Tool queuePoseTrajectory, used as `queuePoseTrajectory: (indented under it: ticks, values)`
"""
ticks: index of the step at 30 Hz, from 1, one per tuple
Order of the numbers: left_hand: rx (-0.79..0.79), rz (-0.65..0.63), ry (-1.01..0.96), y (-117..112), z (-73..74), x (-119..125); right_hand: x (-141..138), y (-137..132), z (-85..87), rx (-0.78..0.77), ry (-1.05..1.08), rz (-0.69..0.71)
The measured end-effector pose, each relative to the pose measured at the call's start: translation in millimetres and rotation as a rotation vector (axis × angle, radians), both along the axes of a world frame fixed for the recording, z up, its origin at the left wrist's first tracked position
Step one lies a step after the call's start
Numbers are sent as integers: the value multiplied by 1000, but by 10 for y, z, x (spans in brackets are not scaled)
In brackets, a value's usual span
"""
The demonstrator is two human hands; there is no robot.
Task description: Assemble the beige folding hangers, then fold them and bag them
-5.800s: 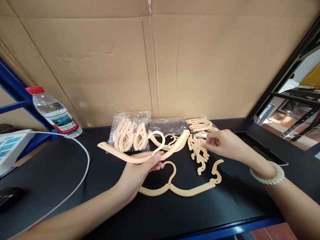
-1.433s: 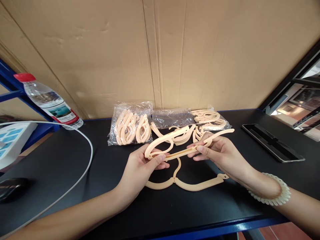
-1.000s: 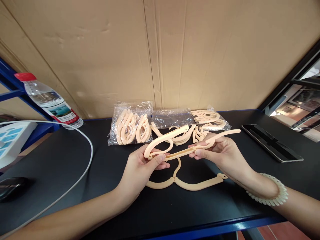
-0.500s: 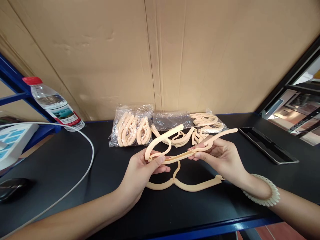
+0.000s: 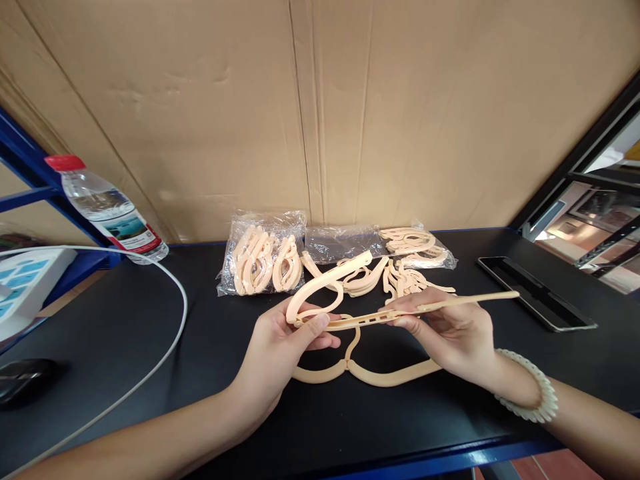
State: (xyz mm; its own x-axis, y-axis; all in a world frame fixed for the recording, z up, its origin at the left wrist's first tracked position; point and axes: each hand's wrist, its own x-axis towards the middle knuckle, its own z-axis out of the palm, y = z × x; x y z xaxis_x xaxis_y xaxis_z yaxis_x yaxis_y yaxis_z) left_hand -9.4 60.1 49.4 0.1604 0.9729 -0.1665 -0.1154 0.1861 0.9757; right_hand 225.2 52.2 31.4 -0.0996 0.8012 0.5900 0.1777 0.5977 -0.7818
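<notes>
Pinched near its hinge by the left hand [image 5: 285,347] and along one arm by the right hand [image 5: 455,333], the beige hanger [image 5: 350,325], above the black table [image 5: 350,427], should be kept aligned and untwisted.

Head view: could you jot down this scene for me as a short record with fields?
Left hand: grips a beige hanger
Right hand: holds a thin piece at the hanger's slotted arm
Join: partly covered by the right hand
Front: another hanger, lying on the black table
Behind: clear bag with beige contents; loose pieces
Far left: red-capped bottle
Far right: dark flat panel
</notes>
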Motion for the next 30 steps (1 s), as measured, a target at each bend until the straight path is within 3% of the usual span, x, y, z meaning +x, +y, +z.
queuePoseTrajectory:
  ticks: [7, 14, 26, 30]
  values:
    - [159, 3, 112, -18, 78, 21, -51, 68, 96, -257, 162, 114]
    - [237, -6, 163, -55, 60, 32, -86, 11, 182, -291, 206, 128]
    - [142, -36, 148, 45, 56, -15, -54, 75, 225, -529, 210, 173]
    - [62, -29, 122, 81, 39, -28, 60, 180, 224, -546, 408, 142]
